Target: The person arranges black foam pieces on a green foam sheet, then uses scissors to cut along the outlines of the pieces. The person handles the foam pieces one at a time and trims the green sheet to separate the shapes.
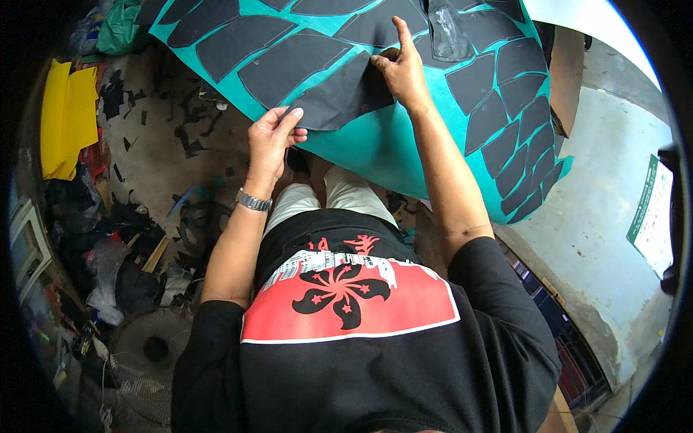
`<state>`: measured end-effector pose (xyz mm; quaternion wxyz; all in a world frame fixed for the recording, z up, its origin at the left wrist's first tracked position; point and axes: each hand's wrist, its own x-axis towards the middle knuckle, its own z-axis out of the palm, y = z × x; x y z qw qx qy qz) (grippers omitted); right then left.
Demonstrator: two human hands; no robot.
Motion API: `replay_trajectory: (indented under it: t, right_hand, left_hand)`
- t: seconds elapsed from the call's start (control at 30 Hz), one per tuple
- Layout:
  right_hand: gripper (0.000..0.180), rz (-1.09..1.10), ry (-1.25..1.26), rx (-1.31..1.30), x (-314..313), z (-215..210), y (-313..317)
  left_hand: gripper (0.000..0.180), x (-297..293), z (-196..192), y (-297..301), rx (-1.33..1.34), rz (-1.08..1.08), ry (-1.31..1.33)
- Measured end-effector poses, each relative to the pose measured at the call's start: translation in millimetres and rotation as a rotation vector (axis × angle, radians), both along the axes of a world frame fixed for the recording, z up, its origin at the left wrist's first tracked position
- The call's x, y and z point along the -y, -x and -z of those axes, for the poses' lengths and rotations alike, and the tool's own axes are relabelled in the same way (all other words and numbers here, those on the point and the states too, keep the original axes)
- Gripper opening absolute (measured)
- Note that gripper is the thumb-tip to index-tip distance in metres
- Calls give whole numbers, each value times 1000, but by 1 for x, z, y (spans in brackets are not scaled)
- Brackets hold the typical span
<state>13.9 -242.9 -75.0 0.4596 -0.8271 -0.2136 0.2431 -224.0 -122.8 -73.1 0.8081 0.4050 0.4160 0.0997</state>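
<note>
A black, flat cut piece of sheet material, perhaps leather or fabric, is held between my two hands. My left hand pinches its near left corner between thumb and fingers. At its far right edge, my right hand grips it with thumb and bent fingers, one finger pointing up. The piece lies over a turquoise sheet, on which several similar black pieces are laid out close together. Beyond my right hand lies a dark piece with whitish scuffs.
The turquoise sheet's near edge hangs close to my legs. Black scraps litter the floor at left, beside yellow sheets and a green bag. A fan stands at lower left. A pale wall and brown board bound the right.
</note>
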Motion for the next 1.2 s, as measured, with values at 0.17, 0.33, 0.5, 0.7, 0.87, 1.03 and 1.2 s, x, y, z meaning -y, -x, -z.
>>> replay_trajectory:
  t: [0.17, 0.33, 0.5, 0.7, 0.87, 1.03, 1.2]
  right_hand:
    - [89, 25, -113, -70, 2, -7, -3]
    - [87, -131, 11, 323, 7, -11, 15]
    - [73, -221, -310, 418, 32, -39, 46]
    - [85, -43, -297, 294, 24, -46, 25]
    - [88, -140, -96, 212, 3, -16, -7]
    - [84, -217, -41, 268, -1, -4, -8]
    - [85, -225, 12, 333, -4, 1, -5]
  left_hand:
    - [11, 0, -7, -2, 205, 19, 300]
    - [8, 6, 1, -5, 241, 36, 134]
    - [7, 8, -4, 11, 253, 48, 188]
    - [17, 8, -6, 1, 81, 53, -70]
    - [26, 8, 5, -17, -13, 36, -228]
    - [28, 7, 13, -21, -36, 16, -274]
    - [21, 8, 15, -21, -1, -37, -301]
